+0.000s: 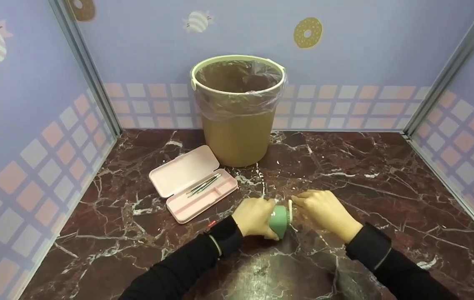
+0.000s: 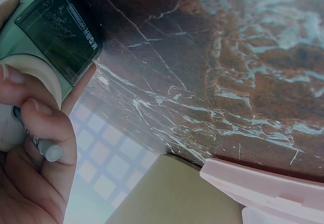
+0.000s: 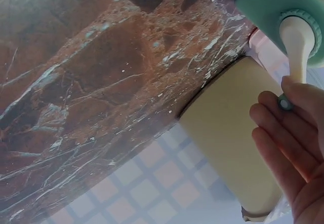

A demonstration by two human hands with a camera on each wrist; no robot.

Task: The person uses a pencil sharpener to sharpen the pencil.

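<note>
A green hand-crank pencil sharpener [image 1: 279,223] lies close over the marble-patterned table, gripped by my left hand [image 1: 254,216]. The left wrist view shows its dark see-through shavings drawer [image 2: 61,36] with bits inside. Between the left fingers a pencil [image 2: 48,149] pokes out by its grey end; the rest is hidden by the hand. On the sharpener's right side is a cream crank [image 3: 297,39] with a small green knob [image 3: 285,102] at its end. My right hand [image 1: 324,209] pinches the crank's end between thumb and index finger, other fingers loosely bent.
An opened pink pencil case [image 1: 186,212] lies left of the hands, with several pencils [image 1: 203,186] in it. Behind stands a tan waste bin [image 1: 237,137] lined with a clear bag. Patterned panels [image 1: 366,54] wall the table [image 1: 387,187] at the back and both sides.
</note>
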